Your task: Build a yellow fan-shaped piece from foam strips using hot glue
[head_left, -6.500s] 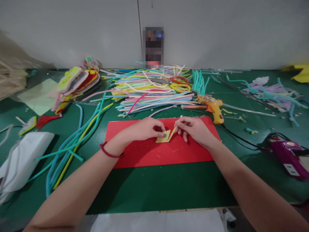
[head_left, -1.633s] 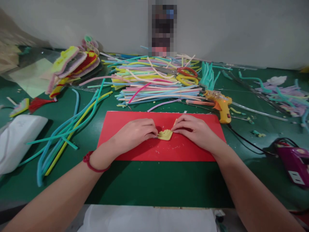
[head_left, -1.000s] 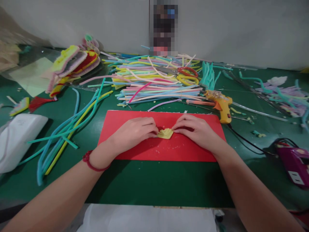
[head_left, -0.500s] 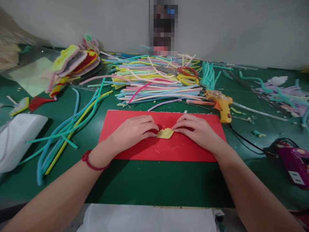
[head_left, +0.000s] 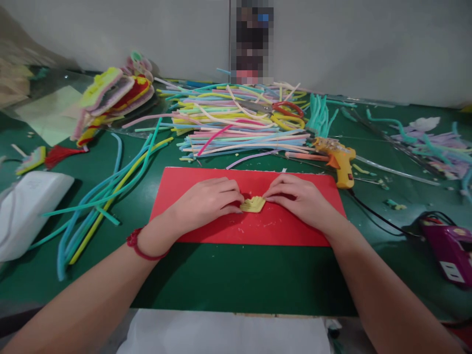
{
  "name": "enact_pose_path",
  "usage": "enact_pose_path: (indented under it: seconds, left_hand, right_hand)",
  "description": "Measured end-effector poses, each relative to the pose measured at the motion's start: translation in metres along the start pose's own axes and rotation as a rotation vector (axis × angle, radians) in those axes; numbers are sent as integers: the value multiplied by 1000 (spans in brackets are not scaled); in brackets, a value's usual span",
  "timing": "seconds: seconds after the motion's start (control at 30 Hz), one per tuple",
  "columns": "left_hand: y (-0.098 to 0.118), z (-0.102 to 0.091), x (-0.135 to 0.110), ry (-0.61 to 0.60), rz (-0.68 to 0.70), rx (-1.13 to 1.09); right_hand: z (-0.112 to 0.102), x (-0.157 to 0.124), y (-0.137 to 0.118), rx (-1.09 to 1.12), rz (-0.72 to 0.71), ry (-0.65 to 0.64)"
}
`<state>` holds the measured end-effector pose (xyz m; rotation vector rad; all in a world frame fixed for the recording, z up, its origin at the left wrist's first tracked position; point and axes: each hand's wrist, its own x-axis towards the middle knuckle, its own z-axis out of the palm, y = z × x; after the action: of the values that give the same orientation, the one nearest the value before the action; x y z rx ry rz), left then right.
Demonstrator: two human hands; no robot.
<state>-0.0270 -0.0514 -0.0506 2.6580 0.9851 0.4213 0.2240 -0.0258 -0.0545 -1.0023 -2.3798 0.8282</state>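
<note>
A small yellow piece made of pipe cleaners laid side by side lies on a red board in front of me. My left hand pinches its left end, with thumb and fingers closed and a red cord bracelet at the wrist. At its right end, my right hand grips the corner between thumb and forefinger. Fingertips hide both ends of the piece. Tiny pale scraps are scattered on the board around it.
Behind the board lies a heap of coloured pipe cleaners with scissors on top. A yellow glue gun sits to the right, its cord running toward a purple power strip. Leftward are loose blue-green pipe cleaners and a white device.
My left hand has shifted slightly right against the yellow piece, whose left side looks more bunched. The right hand stays nearly still.
</note>
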Motion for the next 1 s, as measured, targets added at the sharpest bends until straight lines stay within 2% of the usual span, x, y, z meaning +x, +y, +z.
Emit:
enact_pose_path:
  seconds: [0.13,0.67,1.0]
  left_hand:
    - [-1,2,0,30,14,-22]
    - [-1,-1,-1,1,26,37]
    - [2,0,-1,51,20,38]
  right_hand:
    - [0,0,0,12,0,0]
    - [-1,1,-1,1,8,-5]
    - [-1,2,-2,-12,-11,-10]
